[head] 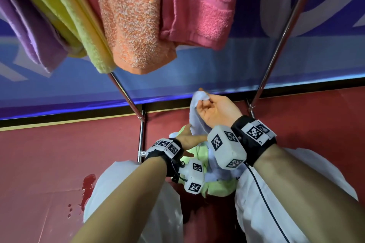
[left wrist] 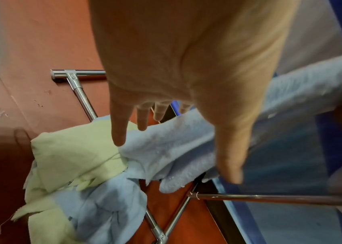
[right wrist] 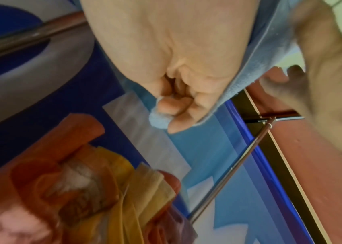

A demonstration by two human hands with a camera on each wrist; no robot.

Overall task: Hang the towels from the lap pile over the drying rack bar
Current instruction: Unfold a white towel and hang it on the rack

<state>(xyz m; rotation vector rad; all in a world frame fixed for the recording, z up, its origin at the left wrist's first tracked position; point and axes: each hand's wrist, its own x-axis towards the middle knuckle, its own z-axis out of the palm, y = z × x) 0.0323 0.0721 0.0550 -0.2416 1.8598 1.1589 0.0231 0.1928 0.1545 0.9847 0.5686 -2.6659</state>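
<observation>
My right hand (head: 207,102) pinches one corner of a light blue towel (head: 195,120) and holds it up above my lap; the same pinch shows at the right hand (right wrist: 172,115) around the blue towel (right wrist: 159,121). My left hand (head: 187,141) lies with straight fingers against the lower part of that towel. In the left wrist view the left hand (left wrist: 174,148) spreads over the blue towel (left wrist: 176,148). A pale green towel (left wrist: 71,156) and more blue cloth make up the lap pile (head: 219,185). The rack's top bar is out of view.
Purple (head: 33,41), yellow-green (head: 79,25), orange (head: 134,25) and pink (head: 201,6) towels hang at the top. Two chrome rack legs (head: 126,94) (head: 276,45) slant down to a base tube (head: 141,138) on the red floor. A blue banner (head: 197,69) is behind.
</observation>
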